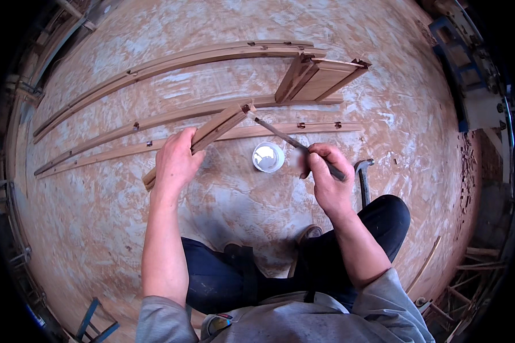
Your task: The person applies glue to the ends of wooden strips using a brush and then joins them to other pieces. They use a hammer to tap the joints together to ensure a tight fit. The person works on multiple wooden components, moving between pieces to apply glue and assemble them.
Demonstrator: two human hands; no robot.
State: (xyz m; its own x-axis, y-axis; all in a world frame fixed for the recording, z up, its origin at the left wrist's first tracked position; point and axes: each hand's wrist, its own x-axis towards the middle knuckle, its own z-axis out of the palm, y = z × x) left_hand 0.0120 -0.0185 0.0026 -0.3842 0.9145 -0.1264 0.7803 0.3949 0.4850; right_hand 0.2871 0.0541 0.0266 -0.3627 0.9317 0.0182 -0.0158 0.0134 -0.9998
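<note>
My left hand point(176, 158) is closed around a short wooden rail point(218, 129), held tilted with its far end raised toward the right. That end carries a dark, wet-looking tenon. In my right hand point(330, 174) is a slim brush point(281, 136) with a dark handle, pinched between thumb and fingers. Its pale tip is at or very close to the rail's end; I cannot tell whether they touch. Between my hands, a small white tub point(268, 157) with white liquid in it stands on the floor.
Long wooden strips with mortises point(183, 64) lie across the floor beyond my hands. A partly joined frame with a panel point(330, 79) stands on them at the far right. A hammer point(364, 182) lies beside my right knee. Wood scraps point(469, 177) and blue-framed equipment point(455, 51) line the right side.
</note>
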